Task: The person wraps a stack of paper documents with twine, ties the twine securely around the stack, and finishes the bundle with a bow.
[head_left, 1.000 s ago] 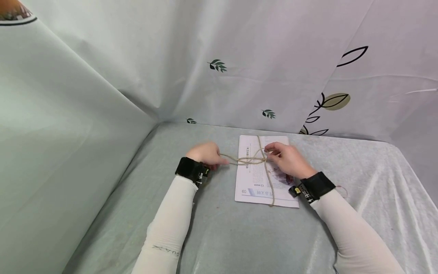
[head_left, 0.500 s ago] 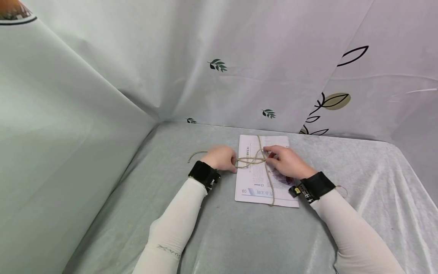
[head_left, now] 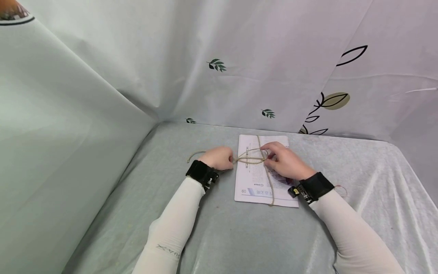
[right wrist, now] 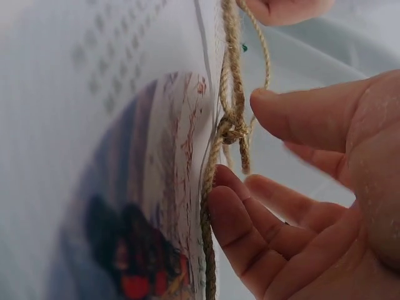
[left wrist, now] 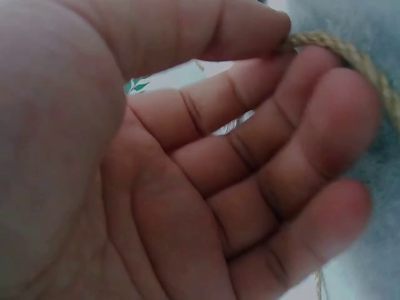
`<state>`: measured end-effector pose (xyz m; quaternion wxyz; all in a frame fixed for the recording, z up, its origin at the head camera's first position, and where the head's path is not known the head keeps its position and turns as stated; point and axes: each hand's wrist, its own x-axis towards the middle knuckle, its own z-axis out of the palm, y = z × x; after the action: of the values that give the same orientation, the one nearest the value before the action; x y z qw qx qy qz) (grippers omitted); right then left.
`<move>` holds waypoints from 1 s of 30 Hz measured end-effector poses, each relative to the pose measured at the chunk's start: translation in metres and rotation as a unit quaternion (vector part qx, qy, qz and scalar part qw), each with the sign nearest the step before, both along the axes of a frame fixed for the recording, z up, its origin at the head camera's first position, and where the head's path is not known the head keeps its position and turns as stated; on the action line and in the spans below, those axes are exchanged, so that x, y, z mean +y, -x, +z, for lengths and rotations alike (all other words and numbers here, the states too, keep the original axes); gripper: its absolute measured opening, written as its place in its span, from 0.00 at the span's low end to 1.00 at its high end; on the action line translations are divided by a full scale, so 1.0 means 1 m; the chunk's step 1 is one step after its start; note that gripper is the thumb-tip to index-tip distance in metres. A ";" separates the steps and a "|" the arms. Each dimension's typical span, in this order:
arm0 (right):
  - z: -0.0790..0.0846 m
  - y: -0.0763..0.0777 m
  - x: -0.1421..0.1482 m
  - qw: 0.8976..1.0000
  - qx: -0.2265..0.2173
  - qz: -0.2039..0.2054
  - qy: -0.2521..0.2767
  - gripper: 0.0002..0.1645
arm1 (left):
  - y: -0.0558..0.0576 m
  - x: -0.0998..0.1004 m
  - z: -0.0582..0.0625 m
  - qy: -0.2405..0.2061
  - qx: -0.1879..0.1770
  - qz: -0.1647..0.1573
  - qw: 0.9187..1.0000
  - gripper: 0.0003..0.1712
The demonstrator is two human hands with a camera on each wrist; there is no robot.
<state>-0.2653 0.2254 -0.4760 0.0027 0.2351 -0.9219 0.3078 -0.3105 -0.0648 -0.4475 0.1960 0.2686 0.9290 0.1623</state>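
A stack of printed paper (head_left: 253,182) lies on the grey cloth, with tan twine (head_left: 268,179) running lengthwise over it. My left hand (head_left: 220,158) is at the stack's left edge. Its thumb and index finger pinch the twine (left wrist: 340,47) in the left wrist view. Twine loops stretch from there to a knot (right wrist: 232,130) on top of the paper. Above the stack's right side is my right hand (head_left: 284,161). In the right wrist view its thumb stands apart from the other fingers beside the knot, and a fingertip touches the twine.
Grey cloth (head_left: 239,239) covers the table under the stack. White fabric walls (head_left: 85,152) with leaf prints rise at the left and back. A twine tail (head_left: 194,155) sticks out left of my left hand.
My left hand first moves right to the stack's edge, then slightly left, drawing the twine loops together there. My right hand stays near the knot with small finger shifts.
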 end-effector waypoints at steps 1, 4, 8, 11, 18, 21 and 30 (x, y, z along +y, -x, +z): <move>0.000 -0.001 0.000 1.000 0.008 0.007 -0.005 0.25 | 0.000 -0.001 0.001 0.005 -0.005 0.007 1.000 0.28; -0.001 -0.003 -0.001 0.999 0.024 0.029 -0.030 0.17 | -0.001 -0.001 0.002 0.014 -0.014 0.025 0.999 0.27; -0.004 -0.004 -0.004 0.996 0.039 0.045 -0.073 0.18 | -0.003 -0.001 0.004 0.021 -0.020 0.037 0.999 0.26; -0.006 -0.005 -0.006 0.993 0.055 0.045 -0.094 0.19 | -0.004 0.000 0.006 0.022 -0.020 0.031 0.999 0.24; -0.007 -0.006 -0.011 0.992 0.084 0.031 -0.093 0.07 | -0.006 0.008 0.003 0.030 0.016 -0.012 0.999 0.23; -0.007 -0.006 -0.012 0.992 0.088 0.026 -0.090 0.02 | -0.006 0.011 0.000 0.027 0.026 -0.021 0.999 0.21; -0.009 -0.001 -0.011 0.996 0.060 -0.006 -0.068 0.08 | -0.007 0.013 -0.003 0.022 0.022 -0.020 0.999 0.21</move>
<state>-0.2641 0.2148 -0.4846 0.0432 0.2475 -0.9403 0.2296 -0.3032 -0.0513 -0.4505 0.1845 0.2864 0.9309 0.1318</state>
